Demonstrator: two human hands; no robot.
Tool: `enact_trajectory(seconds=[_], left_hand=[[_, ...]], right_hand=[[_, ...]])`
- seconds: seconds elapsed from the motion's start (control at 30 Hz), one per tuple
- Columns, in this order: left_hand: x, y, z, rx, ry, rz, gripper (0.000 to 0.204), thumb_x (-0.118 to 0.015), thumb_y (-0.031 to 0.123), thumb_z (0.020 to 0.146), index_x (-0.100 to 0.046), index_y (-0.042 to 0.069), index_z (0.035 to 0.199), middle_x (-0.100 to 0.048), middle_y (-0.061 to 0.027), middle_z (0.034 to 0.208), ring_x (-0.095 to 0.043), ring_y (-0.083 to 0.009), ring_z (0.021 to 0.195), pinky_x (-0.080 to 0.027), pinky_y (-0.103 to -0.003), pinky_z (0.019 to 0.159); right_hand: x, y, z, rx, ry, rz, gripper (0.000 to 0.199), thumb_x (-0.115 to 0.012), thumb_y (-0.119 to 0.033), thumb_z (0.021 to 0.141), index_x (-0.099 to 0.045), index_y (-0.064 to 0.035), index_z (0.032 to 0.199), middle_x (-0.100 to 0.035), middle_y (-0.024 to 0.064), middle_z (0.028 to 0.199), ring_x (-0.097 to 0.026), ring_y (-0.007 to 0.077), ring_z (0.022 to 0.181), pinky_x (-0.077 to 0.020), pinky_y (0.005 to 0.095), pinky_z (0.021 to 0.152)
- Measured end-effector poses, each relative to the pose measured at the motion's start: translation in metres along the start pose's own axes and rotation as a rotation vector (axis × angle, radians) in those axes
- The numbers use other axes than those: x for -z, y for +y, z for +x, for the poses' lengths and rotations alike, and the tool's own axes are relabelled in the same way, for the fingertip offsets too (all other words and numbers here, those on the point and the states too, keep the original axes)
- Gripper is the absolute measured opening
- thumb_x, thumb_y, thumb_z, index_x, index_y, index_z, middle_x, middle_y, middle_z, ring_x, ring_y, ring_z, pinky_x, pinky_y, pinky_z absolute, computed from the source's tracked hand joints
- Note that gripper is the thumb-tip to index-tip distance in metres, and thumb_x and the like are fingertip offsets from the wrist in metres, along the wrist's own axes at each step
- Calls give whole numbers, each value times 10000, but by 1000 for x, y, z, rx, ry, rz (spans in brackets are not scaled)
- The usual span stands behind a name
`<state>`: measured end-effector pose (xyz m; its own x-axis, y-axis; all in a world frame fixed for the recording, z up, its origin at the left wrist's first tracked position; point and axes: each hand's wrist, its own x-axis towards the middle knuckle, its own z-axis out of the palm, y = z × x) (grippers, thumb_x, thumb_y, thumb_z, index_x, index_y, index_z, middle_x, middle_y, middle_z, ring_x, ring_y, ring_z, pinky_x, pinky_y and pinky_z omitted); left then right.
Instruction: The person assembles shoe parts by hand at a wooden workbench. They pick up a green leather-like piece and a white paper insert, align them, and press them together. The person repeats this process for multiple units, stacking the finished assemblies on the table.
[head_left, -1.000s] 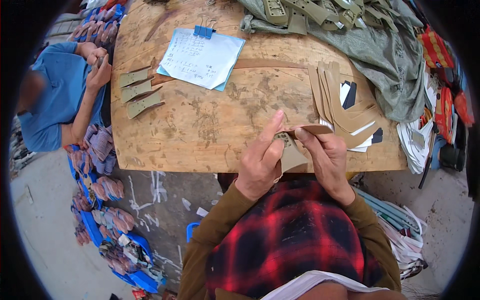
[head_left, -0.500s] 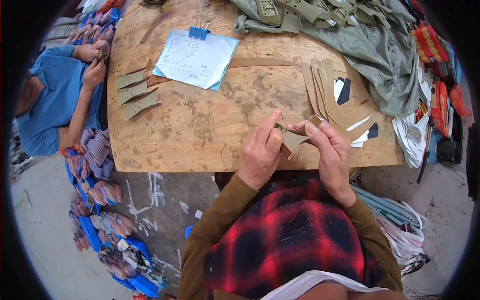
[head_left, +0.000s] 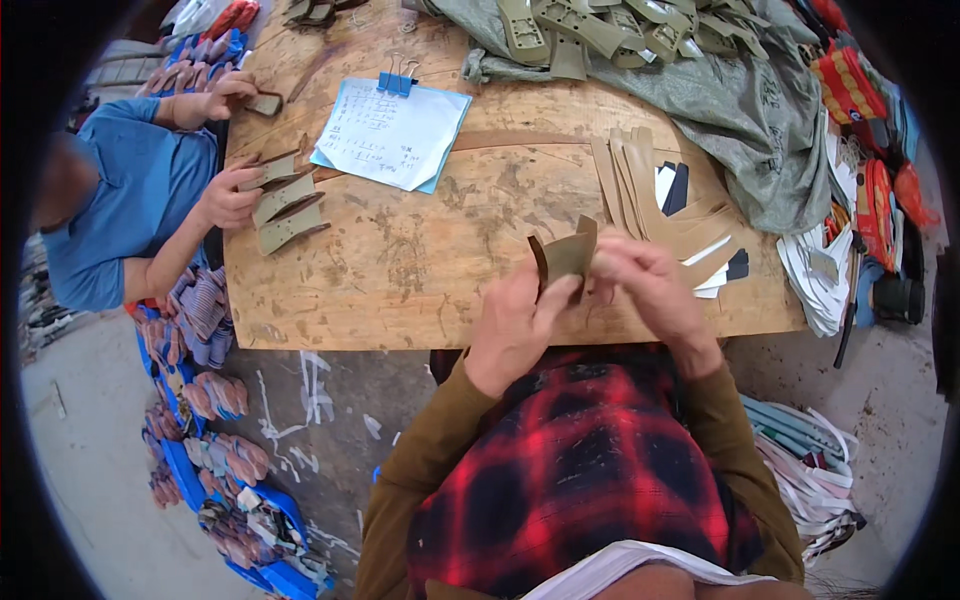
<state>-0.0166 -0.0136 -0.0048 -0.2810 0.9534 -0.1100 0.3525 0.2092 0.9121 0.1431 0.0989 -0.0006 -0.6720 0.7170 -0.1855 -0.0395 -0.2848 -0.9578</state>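
My left hand (head_left: pixel 517 325) pinches an olive-tan curved leather-like piece (head_left: pixel 563 258) between thumb and fingers, above the table's near edge. The piece stands on end, its sides folded toward each other with a gap at the top. My right hand (head_left: pixel 650 285) is at the right side of this piece. Its fingers are bent and smeared by motion, so whether they grip anything is unclear. Just beyond it lies a fan of flat tan strips (head_left: pixel 630 180) with white and dark strips (head_left: pixel 676 188) among them.
On the left, a co-worker's hand (head_left: pixel 230 193) touches several shaped olive pieces (head_left: pixel 290 225); the other hand holds a small piece (head_left: pixel 264 103). A clipped paper sheet (head_left: pixel 388 135) lies mid-table. More olive pieces (head_left: pixel 580 30) are heaped on a grey-green cloth (head_left: pixel 755 140) at far right.
The piece has turned more upright in my left hand. My right hand has shifted down and right along it. The co-worker's hands have separated, one reaching to the olive pieces on the table.
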Motion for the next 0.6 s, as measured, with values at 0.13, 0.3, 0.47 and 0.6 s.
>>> enact_trajectory(seconds=[0.13, 0.3, 0.47, 0.6], left_hand=[[5, -1, -7, 31, -213, -205, 287, -608, 166, 939, -584, -17, 1159, -673, -215, 946, -675, -345, 871, -518, -379, 748], [9, 6, -9, 153, -362, -361, 313, -599, 185, 958, -581, -18, 1195, -660, -164, 984, -655, -241, 879, -510, -349, 774], [24, 15, -5, 167, -200, -68, 333, -528, 216, 1006, -565, -34, 1222, -635, -125, 1080, -600, -189, 918, -496, -323, 808], [80, -26, 0, 205, 258, 135, 513, -427, 300, 1040, -427, -51, 1414, -553, -224, 1322, -592, -281, 1090, -454, -347, 932]], right_hand=[[-4, 8, 4, -149, -152, 145, 139, -660, -82, 920, -658, 11, 817, -560, -8, 700, -492, 36, 546, -378, 207, 498], [-12, 3, 5, -248, 0, 273, 271, -630, -163, 965, -609, -57, 717, -500, -62, 583, -461, 16, 500, -348, 197, 461], [-15, 7, 4, 62, 242, 121, 228, -603, -197, 984, -646, -53, 813, -578, -20, 694, -518, 40, 587, -402, 209, 513], [52, -12, -3, 296, 332, -559, 135, -641, -151, 924, -641, -27, 977, -613, 80, 819, -586, 178, 715, -469, 289, 625]])
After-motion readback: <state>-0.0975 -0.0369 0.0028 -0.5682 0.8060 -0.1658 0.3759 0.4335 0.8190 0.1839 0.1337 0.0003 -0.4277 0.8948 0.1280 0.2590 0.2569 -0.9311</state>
